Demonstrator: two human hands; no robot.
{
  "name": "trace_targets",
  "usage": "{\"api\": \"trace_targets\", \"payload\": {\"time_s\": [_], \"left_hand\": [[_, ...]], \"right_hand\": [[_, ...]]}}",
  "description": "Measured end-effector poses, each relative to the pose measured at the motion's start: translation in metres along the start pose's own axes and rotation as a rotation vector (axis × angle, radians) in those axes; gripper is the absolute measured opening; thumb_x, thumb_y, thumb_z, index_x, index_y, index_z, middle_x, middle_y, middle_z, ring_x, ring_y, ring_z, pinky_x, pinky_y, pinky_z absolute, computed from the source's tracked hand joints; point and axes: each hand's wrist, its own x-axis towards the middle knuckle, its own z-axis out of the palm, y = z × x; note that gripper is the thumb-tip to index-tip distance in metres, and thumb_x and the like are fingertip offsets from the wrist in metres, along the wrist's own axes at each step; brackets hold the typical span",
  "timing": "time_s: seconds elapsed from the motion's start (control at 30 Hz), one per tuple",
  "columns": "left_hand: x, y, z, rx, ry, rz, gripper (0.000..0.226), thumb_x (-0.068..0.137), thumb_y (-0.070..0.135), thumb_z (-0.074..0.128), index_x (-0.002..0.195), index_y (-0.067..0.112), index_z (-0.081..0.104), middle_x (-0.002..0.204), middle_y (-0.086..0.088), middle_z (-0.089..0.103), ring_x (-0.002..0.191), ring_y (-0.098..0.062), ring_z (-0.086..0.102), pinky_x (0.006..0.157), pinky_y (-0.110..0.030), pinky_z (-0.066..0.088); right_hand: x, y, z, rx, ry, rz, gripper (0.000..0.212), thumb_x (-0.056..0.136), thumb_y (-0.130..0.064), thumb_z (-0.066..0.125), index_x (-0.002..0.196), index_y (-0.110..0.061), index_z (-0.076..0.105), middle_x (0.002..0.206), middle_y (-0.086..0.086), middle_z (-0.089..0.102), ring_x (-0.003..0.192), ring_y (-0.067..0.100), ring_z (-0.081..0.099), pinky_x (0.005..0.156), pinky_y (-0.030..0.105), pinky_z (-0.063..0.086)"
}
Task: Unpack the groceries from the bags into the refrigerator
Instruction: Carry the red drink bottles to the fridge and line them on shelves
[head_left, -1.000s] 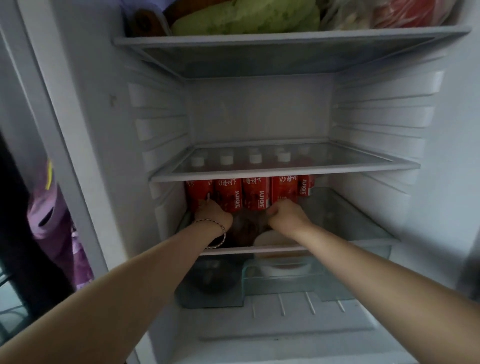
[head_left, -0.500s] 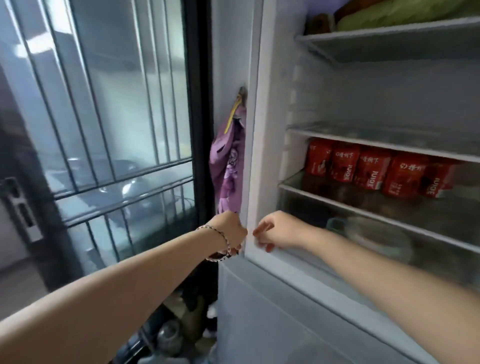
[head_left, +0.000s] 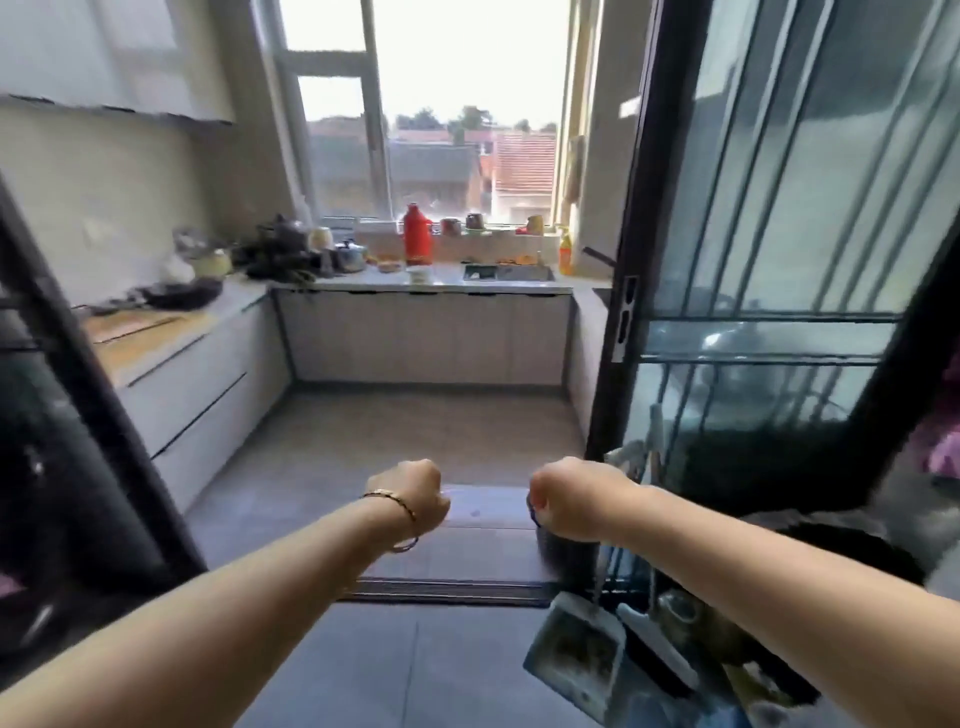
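Left hand (head_left: 413, 493) and right hand (head_left: 563, 499) clenched, empty, facing a kitchen doorway.
A foot could catch the door track (head_left: 447, 590) or the dustpan (head_left: 574, 654) by the glass door's (head_left: 779, 208) lower edge; bags and refrigerator are out of view, so their place relative to the hands cannot be told.

No legible text, label, brand, number or sign anywhere. Too blurred and small to read on the red flask (head_left: 417, 234) and the yellow bottle (head_left: 565, 253) by the window.
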Motion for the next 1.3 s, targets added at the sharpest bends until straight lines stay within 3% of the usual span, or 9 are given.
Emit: {"api": "trace_targets", "payload": {"time_s": [0.23,0.5,0.63,0.73,0.83,0.93,1.03,1.17,1.3], "left_hand": [[-0.122,-0.278,-0.033,-0.057,0.106,-0.445,0.027,0.09,0.023,0.044,0.109,0.014,0.061,0.119,-0.009,0.062,0.11,-0.029,0.058,0.086,-0.03,0.045],[-0.31,-0.53,-0.061,-0.143,0.239,-0.905,0.019,0.088,0.02,0.042,0.093,0.019,0.061,0.109,-0.005,0.065,0.1,-0.028,0.061,0.08,-0.029,0.045],[-0.386,-0.618,-0.06,-0.197,0.336,-1.113,0.02,0.088,0.019,0.041,0.087,0.019,0.061,0.105,-0.008,0.066,0.099,-0.03,0.062,0.082,-0.032,0.047],[-0.43,-0.672,-0.056,-0.214,0.396,-1.248,0.026,0.091,0.015,0.039,0.066,0.017,0.046,0.1,-0.013,0.067,0.096,-0.031,0.062,0.081,-0.034,0.048],[-0.459,-0.718,-0.051,-0.225,0.407,-1.369,0.034,0.093,0.015,0.038,0.059,0.02,0.04,0.083,-0.01,0.062,0.092,-0.029,0.062,0.078,-0.032,0.048],[-0.481,-0.772,-0.045,-0.221,0.396,-1.453,0.028,0.096,0.021,0.037,0.072,0.02,0.052,0.07,-0.001,0.049,0.084,-0.026,0.06,0.069,-0.029,0.043],[-0.498,-0.833,-0.045,-0.245,0.406,-1.502,0.022,0.096,0.03,0.04,0.1,0.021,0.061,0.093,-0.002,0.064,0.086,-0.025,0.06,0.069,-0.03,0.045],[-0.516,-0.902,-0.051,-0.262,0.407,-1.552,0.021,0.094,0.023,0.04,0.1,0.018,0.06,0.096,-0.003,0.06,0.095,-0.028,0.06,0.075,-0.031,0.046],[-0.539,-0.967,-0.041,-0.326,0.468,-1.576,0.021,0.092,0.019,0.039,0.089,0.014,0.06,0.085,-0.005,0.06,0.088,-0.03,0.06,0.072,-0.032,0.045]], "right_hand": [[0.059,-0.285,-0.004,-0.06,0.072,-0.408,0.032,0.095,-0.015,0.038,0.116,-0.012,0.062,0.12,0.007,0.062,0.11,0.027,0.058,0.085,0.029,0.048],[0.063,-0.599,0.001,-0.044,0.119,-0.822,0.027,0.093,-0.016,0.041,0.11,-0.014,0.062,0.111,0.008,0.064,0.102,0.031,0.06,0.078,0.032,0.047],[0.058,-0.725,0.015,-0.069,0.085,-1.003,0.026,0.094,-0.017,0.041,0.105,-0.012,0.064,0.108,0.007,0.064,0.102,0.03,0.059,0.077,0.032,0.045],[0.059,-0.806,0.023,-0.075,0.036,-1.107,0.024,0.091,-0.018,0.043,0.098,-0.017,0.065,0.102,0.004,0.066,0.095,0.027,0.062,0.069,0.03,0.044],[0.061,-0.875,0.03,-0.087,-0.015,-1.19,0.025,0.088,-0.018,0.045,0.1,-0.017,0.067,0.104,0.003,0.067,0.094,0.026,0.063,0.071,0.03,0.049],[0.072,-0.95,0.043,-0.1,-0.042,-1.266,0.027,0.09,-0.018,0.044,0.105,-0.018,0.067,0.108,0.002,0.066,0.098,0.025,0.063,0.082,0.035,0.053],[0.087,-1.024,0.051,-0.116,-0.069,-1.337,0.026,0.093,-0.02,0.042,0.108,-0.018,0.064,0.109,0.002,0.065,0.097,0.024,0.063,0.08,0.034,0.053],[0.1,-1.118,0.063,-0.169,-0.084,-1.411,0.026,0.097,-0.02,0.039,0.111,-0.017,0.061,0.107,0.002,0.065,0.094,0.022,0.063,0.07,0.027,0.048],[0.099,-1.201,0.085,-0.21,-0.103,-1.454,0.026,0.097,-0.017,0.043,0.116,-0.018,0.06,0.106,0.004,0.066,0.092,0.022,0.065,0.076,0.028,0.053]]}}
